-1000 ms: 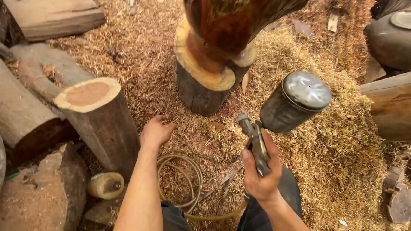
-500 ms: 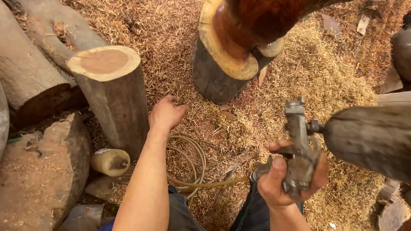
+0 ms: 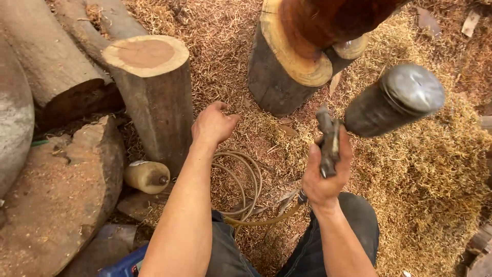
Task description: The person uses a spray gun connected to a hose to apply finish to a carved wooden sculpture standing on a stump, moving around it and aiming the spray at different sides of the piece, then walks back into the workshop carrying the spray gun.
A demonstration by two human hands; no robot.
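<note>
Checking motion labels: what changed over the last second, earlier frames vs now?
The right hand kept its grip on the spray gun and swung it, so its cup now points up and right. The left hand stayed open and empty above the coiled hose. The logs look unmoved.

A woodcarving workshop; wood shavings [image 3: 420,169] underfoot; cut logs [image 3: 154,92]; carved stump [image 3: 302,51].

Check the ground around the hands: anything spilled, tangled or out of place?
Nothing is broken. Wood shavings cover the ground thickly. A hose lies in loose coils between the knees, leading toward the spray gun in the right hand. The left hand is empty, beside the upright log.
</note>
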